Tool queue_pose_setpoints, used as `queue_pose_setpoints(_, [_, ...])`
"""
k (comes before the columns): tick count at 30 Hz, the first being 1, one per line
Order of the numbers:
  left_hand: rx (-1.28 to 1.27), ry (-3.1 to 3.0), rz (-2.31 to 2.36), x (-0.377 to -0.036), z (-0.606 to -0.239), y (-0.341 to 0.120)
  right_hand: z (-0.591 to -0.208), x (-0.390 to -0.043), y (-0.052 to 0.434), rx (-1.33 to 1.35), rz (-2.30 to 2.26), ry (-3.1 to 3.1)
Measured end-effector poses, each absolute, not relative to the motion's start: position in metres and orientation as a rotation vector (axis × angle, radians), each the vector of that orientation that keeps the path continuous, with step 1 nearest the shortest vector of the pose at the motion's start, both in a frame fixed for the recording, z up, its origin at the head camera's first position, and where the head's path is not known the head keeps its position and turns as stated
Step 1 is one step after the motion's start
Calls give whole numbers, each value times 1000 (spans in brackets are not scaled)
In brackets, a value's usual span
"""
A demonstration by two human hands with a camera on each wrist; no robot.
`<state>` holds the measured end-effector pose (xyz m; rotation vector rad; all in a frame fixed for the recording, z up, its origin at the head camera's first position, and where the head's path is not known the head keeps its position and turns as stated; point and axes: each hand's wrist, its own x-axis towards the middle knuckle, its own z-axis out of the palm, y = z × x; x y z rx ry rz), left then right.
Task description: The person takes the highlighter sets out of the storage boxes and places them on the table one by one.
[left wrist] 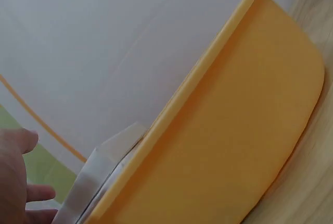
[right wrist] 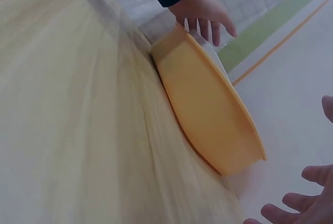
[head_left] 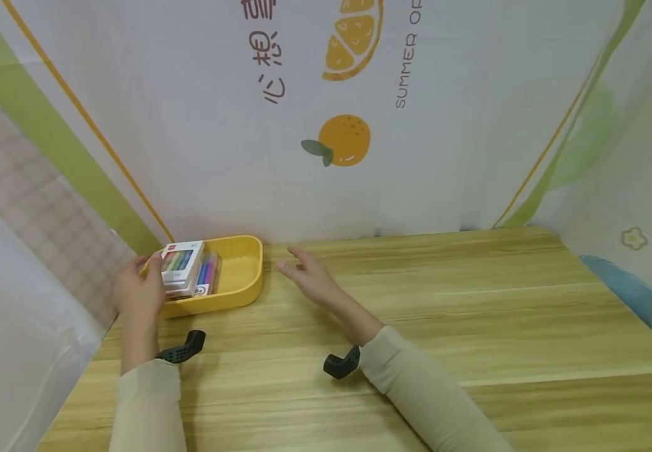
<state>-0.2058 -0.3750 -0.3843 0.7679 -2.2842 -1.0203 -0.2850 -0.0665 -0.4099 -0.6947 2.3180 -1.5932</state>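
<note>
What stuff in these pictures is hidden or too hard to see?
- Print on the white box: too small in the head view.
- Inside of the yellow tray: both wrist views see only its outer wall.
- Left hand fingers: behind the box in the head view.
- Right hand: cut off by the right wrist view's edge.

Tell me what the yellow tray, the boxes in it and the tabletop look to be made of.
Yellow tray: likely moulded plastic, judging by its even colour, rounded corners, smooth matt wall and thin rim. Boxes under the left hand: apparently printed white card with a clear window showing coloured sticks inside. Tabletop: wood-grain pattern with plank seams and a low sheen; it could be laminate or real wood.
</note>
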Motion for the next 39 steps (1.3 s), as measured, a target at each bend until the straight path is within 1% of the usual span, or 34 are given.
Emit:
queue_pose_setpoints(12, [952, -2164, -1339, -194, -389, -385, -410, -276, -91, -712, -1554, 2302])
queue_pose_setpoints(18, [998, -2106, -1464, -192, -393, -389, -406, -276, -101, -664, -1558, 2306])
queue_pose_setpoints(23, [1001, -2058, -1481, -195, -397, -390, -407, -277, -114, -597, -1642, 2250])
queue_pose_setpoints(28, [956, -2048, -1478, -196, -400, -388, -413, -277, -129, -576, -1736, 2207])
queue_pose_setpoints(31, [931, -2020, -1495, -196, -402, -387, -415, -275, -136, -516, -1771, 2207])
queue_pose_setpoints(35, [956, -1952, -1574, -197, -404, -387, -418, -271, -142, -420, -1798, 2199])
queue_pose_setpoints(39, [985, -1895, -1629, -198, -405, -390, -423, -269, -147, -430, -1813, 2191])
